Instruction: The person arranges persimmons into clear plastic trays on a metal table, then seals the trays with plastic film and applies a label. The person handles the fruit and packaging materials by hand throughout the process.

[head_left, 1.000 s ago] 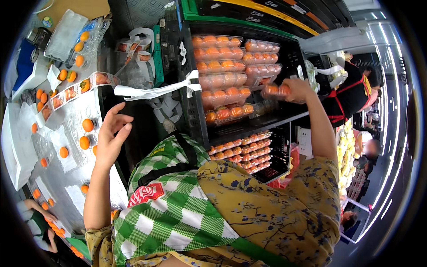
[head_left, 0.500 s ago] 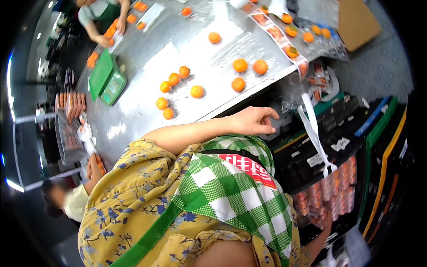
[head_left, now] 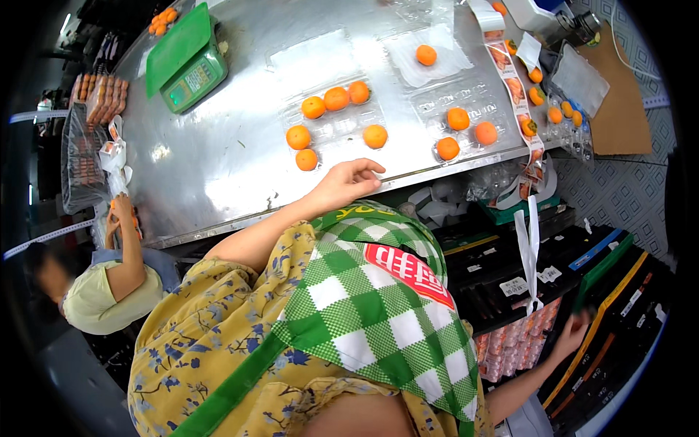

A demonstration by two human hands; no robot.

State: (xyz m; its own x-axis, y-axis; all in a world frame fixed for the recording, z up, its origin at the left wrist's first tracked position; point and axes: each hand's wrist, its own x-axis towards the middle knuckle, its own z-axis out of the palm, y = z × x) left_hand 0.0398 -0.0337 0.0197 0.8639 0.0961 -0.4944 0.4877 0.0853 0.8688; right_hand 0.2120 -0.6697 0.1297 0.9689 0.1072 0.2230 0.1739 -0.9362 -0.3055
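My left hand [head_left: 353, 179] hovers at the near edge of the metal table [head_left: 247, 156], holding nothing, its fingers loosely apart. Just beyond it, several round orange fruits [head_left: 336, 99] sit in a clear plastic tray [head_left: 336, 125], some of its places bare. To the right, a second clear tray [head_left: 470, 102] holds 3 orange fruits [head_left: 458, 119]. Low on the right, my right hand [head_left: 573, 333] reaches down to a stack of black crates [head_left: 502, 269]. Its fingers curl at a crate edge beside packed fruit [head_left: 513, 342]; the fingertips are partly hidden.
A green scale [head_left: 195, 80] stands at the left of the table. One fruit [head_left: 426, 54] lies on a white sheet at the back. A label strip [head_left: 512, 76] drapes over the right edge. Another person [head_left: 116, 284] works at the left; a cardboard sheet [head_left: 619, 102] is far right.
My right hand has moved from the packed fruit to the crate edge further right. My left hand has drawn back leftward to the table edge. The view has turned and shifted.
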